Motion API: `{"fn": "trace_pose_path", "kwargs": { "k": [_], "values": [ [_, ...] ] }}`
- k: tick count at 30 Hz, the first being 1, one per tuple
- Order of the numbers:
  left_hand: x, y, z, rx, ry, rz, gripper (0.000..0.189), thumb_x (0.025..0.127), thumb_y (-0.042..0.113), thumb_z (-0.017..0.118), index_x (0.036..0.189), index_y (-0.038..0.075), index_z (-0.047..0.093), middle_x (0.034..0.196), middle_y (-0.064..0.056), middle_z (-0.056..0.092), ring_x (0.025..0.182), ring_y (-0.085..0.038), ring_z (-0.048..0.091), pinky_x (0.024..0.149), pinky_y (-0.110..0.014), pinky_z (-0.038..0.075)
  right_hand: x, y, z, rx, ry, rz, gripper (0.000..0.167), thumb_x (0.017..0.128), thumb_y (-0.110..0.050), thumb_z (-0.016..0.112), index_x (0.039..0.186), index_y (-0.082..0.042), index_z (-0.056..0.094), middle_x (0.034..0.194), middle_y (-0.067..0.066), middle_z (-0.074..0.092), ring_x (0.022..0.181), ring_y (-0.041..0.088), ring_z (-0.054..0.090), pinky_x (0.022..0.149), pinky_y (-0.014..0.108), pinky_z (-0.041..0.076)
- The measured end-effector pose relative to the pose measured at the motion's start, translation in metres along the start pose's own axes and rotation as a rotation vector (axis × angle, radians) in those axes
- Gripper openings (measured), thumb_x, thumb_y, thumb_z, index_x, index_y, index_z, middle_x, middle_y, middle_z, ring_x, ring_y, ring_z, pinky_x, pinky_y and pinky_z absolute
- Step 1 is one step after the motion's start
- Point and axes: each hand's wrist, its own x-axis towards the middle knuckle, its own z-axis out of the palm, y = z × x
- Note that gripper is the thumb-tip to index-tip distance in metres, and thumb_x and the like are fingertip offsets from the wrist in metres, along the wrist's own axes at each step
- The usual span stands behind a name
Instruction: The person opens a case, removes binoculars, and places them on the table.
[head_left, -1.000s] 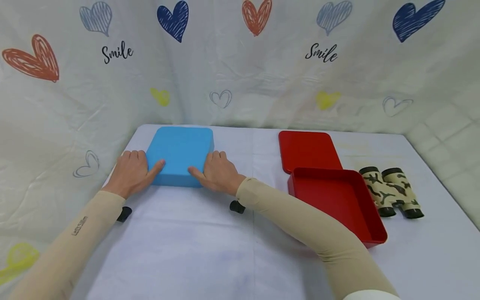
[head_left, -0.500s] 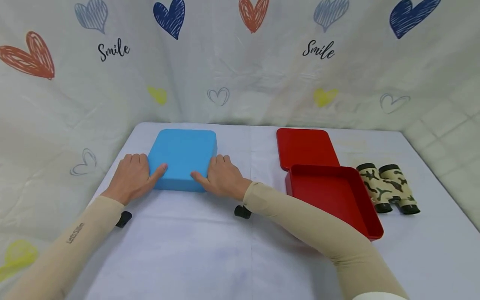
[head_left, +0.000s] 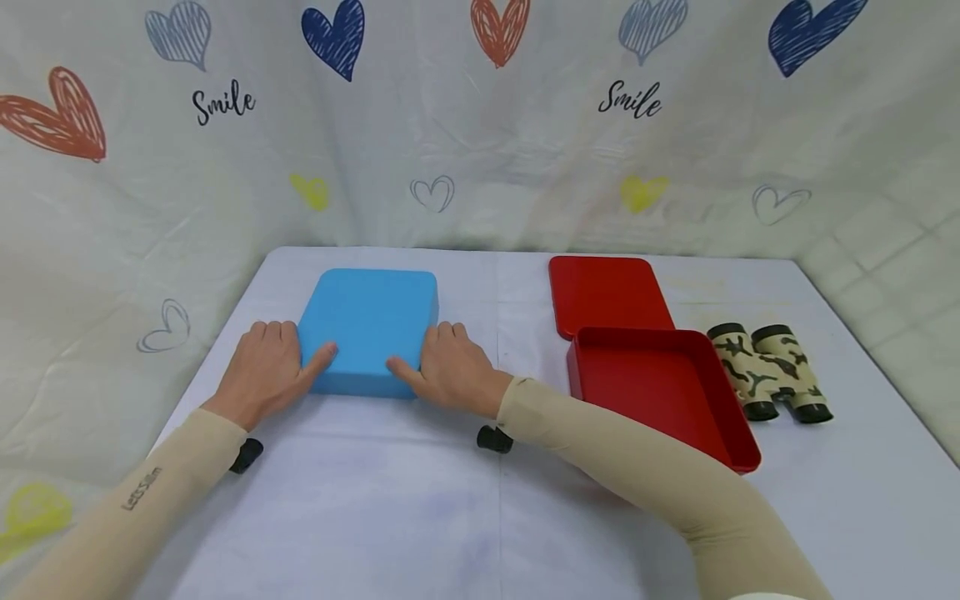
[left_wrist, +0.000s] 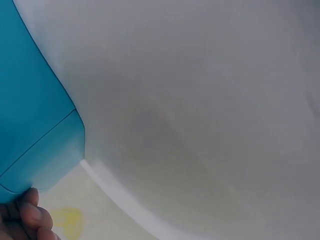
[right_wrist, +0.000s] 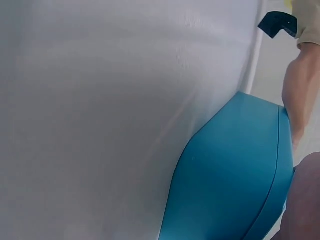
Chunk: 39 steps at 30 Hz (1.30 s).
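Head view: left hand [head_left: 264, 371] and right hand [head_left: 456, 371] clasp the blue box [head_left: 371, 329] near the left edge of the surface [head_left: 420, 517]. Uneven force — one grip slipping — could skew it.

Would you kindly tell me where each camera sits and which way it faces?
Head: worn on the head, looking forward and down at the blue box; left hand, right hand and sleeves show.
Left wrist: worn there, looking past the box across the white table; left fingertips show.
Right wrist: worn there, looking at the box's side; part of the right hand and left forearm show.
Both wrist views share box and table.
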Motion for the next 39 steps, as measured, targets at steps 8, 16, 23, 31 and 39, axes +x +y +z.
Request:
{"fn": "trace_pose_path", "kwargs": {
  "k": [8,16,23,31,39],
  "values": [
    [-0.01,0.008,-0.002,0.0,-0.002,0.004,0.062,0.1,0.053,0.055,0.082,-0.007,0.05,0.071,-0.018,0.05,0.073,-0.035,0.049,0.072,-0.047,0.041,-0.012,0.001,0.0,-0.023,0.001,-0.034,0.075,0.104,-0.063,0.04,0.108,0.01,0.057,0.097,0.019,0.058,0.094,0.028,0.051,0.085,0.038,0.047],
    [-0.018,0.015,-0.004,-0.004,0.006,0.014,0.062,0.1,0.052,0.056,0.082,-0.007,0.051,0.071,-0.018,0.051,0.073,-0.036,0.052,0.074,-0.048,0.043,-0.024,0.005,0.001,-0.018,0.051,-0.066,0.07,0.104,-0.06,0.043,0.1,0.007,0.058,0.09,0.016,0.057,0.088,0.026,0.052,0.089,0.039,0.047],
    [-0.026,0.019,-0.006,0.007,0.046,0.05,0.058,0.098,0.05,0.059,0.075,-0.002,0.047,0.065,-0.013,0.045,0.068,-0.032,0.049,0.07,-0.044,0.041,-0.034,0.007,0.005,-0.044,0.097,-0.1,0.067,0.102,-0.062,0.046,0.095,0.003,0.058,0.083,0.012,0.055,0.08,0.022,0.05,0.078,0.035,0.046],
    [-0.035,0.022,-0.006,0.032,0.065,0.076,0.057,0.096,0.049,0.061,0.071,0.001,0.046,0.062,-0.009,0.042,0.063,-0.028,0.046,0.065,-0.039,0.039,-0.042,0.005,0.009,-0.064,0.106,-0.115,0.066,0.102,-0.062,0.047,0.096,0.003,0.058,0.081,0.01,0.055,0.076,0.019,0.05,0.077,0.033,0.046],
    [-0.044,0.027,-0.006,0.03,0.055,0.077,0.057,0.096,0.051,0.062,0.073,0.001,0.047,0.063,-0.009,0.043,0.064,-0.027,0.047,0.065,-0.039,0.039,-0.053,0.005,0.009,-0.07,0.126,-0.133,0.063,0.101,-0.061,0.051,0.095,0.001,0.057,0.08,0.009,0.055,0.076,0.018,0.05,0.07,0.03,0.044]
  ]
}}
